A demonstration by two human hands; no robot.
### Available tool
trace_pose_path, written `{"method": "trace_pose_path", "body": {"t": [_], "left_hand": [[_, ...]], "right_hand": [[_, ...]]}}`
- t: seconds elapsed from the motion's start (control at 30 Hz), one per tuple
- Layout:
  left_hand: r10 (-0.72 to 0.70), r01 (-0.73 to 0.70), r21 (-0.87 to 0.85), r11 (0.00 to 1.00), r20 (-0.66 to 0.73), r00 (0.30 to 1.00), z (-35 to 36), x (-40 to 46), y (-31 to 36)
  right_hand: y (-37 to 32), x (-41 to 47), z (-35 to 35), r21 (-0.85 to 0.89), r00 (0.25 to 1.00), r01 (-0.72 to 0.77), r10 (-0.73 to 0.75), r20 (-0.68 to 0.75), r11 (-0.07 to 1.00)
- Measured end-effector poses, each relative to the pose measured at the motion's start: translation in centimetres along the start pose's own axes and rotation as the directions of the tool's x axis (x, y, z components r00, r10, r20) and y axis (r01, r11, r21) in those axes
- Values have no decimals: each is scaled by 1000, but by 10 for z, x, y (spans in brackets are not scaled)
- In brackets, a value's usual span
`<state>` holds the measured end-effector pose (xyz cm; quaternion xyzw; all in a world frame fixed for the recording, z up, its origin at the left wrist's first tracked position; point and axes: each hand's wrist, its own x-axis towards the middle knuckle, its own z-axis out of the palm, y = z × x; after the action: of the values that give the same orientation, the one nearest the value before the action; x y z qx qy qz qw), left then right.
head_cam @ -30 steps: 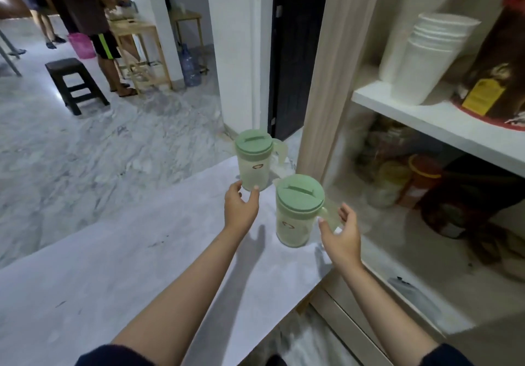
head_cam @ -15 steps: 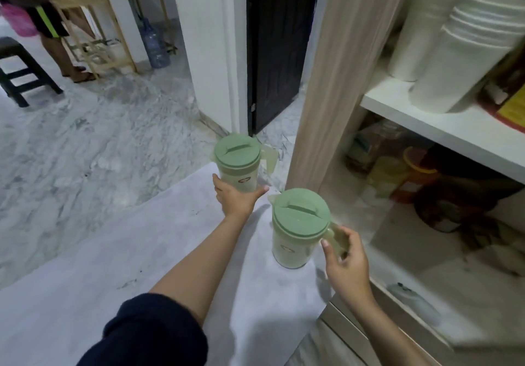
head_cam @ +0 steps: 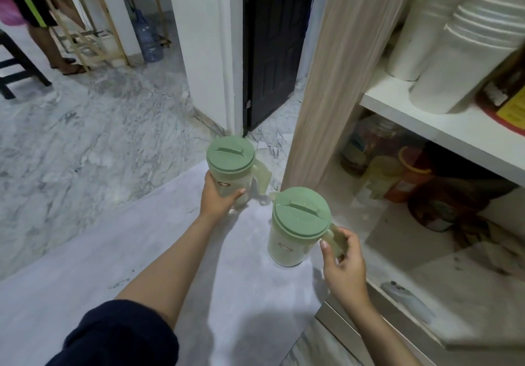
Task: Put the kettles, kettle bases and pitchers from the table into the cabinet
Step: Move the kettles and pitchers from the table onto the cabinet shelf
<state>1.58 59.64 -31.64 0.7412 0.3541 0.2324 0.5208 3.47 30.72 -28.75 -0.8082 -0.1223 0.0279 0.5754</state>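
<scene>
L hand [head_cam: 217, 198] wraps the far pitcher [head_cam: 230, 171]; R hand [head_cam: 342, 257] pinches the near pitcher [head_cam: 297, 227] by its handle (both green-lidded). Risk: w/ a two-at-once lift, either may clip the cabinet [head_cam: 338, 61] post & slip.

Two upright translucent pitchers with green lids, far pitcher [head_cam: 230, 171], near pitcher [head_cam: 295, 227], on the table [head_cam: 170, 252]

We wear a dark navy top; its left sleeve [head_cam: 113, 337] is pushed up above the elbow into a thick, rounded bunch of soft cloth. Our forearms are bare below it. Our left hand [head_cam: 217, 198] and right hand [head_cam: 342, 263] carry short, plain nails. The right sleeve lies out of view.
</scene>
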Motion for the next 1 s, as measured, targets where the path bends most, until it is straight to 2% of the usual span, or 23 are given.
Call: {"method": "trace_pose_path", "body": {"t": [0.13,0.23,0.33,0.43,0.5,0.57,0.63,0.8,1.0], "left_hand": [[-50,26,92,995,264,963,-33,4,-3],[-81,40,137,990,308,948,-47,9,-6],[-103,76,111,991,266,959,-52,7,-10],[-212,210,34,977,190,959,-49,-6,-18],[-279,279,-69,958,16,960,-41,-23,-23],[-278,248,-166,955,-198,940,-25,-48,-23],[-243,196,-176,965,-312,919,-7,-75,-16],[-159,135,-158,978,-147,976,29,-93,6],[-64,45,-119,992,-168,984,42,-81,31]], "right_hand": [[2,0,3,-13,1000,-4,4,0,1000],[2,0,6,-11,1000,4,-4,2,1000],[2,1,9,-9,1000,4,-4,11,1000],[2,1,12,-16,1000,-5,6,17,1000],[2,0,13,-14,1000,-11,11,15,1000],[1,0,13,-4,1000,-18,18,12,1000],[0,-1,13,-2,1000,-23,23,16,1000],[-2,-1,12,-8,999,-30,30,27,1000],[-1,1,5,36,995,-72,70,72,997]]}}
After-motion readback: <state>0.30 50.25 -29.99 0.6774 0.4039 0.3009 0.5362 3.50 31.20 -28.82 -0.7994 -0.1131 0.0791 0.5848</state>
